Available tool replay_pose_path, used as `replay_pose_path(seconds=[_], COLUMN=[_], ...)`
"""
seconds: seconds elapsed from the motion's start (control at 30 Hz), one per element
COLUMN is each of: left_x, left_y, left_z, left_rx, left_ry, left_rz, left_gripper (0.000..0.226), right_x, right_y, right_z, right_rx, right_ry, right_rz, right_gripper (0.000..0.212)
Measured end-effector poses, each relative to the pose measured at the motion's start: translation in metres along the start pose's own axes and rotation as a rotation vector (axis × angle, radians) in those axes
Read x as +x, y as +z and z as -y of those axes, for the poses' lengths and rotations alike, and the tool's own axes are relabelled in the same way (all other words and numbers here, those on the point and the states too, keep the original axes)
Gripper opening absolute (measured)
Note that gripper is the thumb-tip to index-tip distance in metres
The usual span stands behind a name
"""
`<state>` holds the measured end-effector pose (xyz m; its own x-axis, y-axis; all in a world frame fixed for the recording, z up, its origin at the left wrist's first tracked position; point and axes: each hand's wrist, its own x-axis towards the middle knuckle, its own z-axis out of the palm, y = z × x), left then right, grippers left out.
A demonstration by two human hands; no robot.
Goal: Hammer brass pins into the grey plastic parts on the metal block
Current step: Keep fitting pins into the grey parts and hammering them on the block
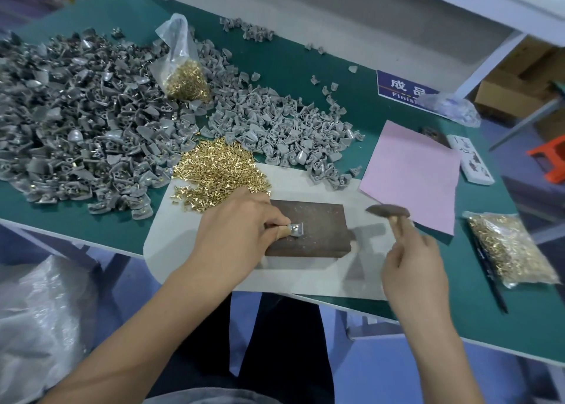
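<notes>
A dark rusty metal block [318, 226] lies on a white sheet [183, 244] near the table's front edge. My left hand [235, 229] pinches a small grey plastic part [296, 229] against the block's left side. My right hand [412, 266] grips the wooden handle of a hammer [386, 211], whose blurred head hangs above and to the right of the block. A loose heap of brass pins [218, 171] lies just behind my left hand.
Large piles of grey plastic parts [91, 122] cover the green table's left and middle. An open bag of pins [183, 73] stands among them, and a sealed bag of pins [510, 250] lies at the right. A pink sheet [412, 174] lies right of the block.
</notes>
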<state>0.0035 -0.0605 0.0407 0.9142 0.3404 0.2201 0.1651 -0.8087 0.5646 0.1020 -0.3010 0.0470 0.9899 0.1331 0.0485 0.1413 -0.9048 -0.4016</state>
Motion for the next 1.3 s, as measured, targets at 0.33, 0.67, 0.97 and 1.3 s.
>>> replay_pose_path(seconds=[0.33, 0.67, 0.97, 1.3], left_x=[-0.002, -0.047, -0.085, -0.092], left_y=[-0.001, -0.028, -0.052, -0.059], left_z=[0.0, 0.03, 0.099, 0.118], left_rx=[0.02, -0.016, 0.086, 0.019], left_ry=[0.107, 0.047, -0.278, -0.453], left_rz=[-0.036, -0.107, -0.152, -0.226], left_gripper=[0.009, 0.009, 0.016, 0.026], right_x=[-0.009, -0.038, -0.057, -0.059], right_y=[0.011, 0.044, 0.097, 0.131], right_z=[0.02, 0.1, 0.183, 0.229], right_rx=[0.029, 0.153, 0.142, 0.104], right_ry=[-0.266, -0.739, -0.82, -0.776], right_rz=[-0.185, 0.058, 0.259, 0.249], right_gripper=[0.025, 0.007, 0.005, 0.011])
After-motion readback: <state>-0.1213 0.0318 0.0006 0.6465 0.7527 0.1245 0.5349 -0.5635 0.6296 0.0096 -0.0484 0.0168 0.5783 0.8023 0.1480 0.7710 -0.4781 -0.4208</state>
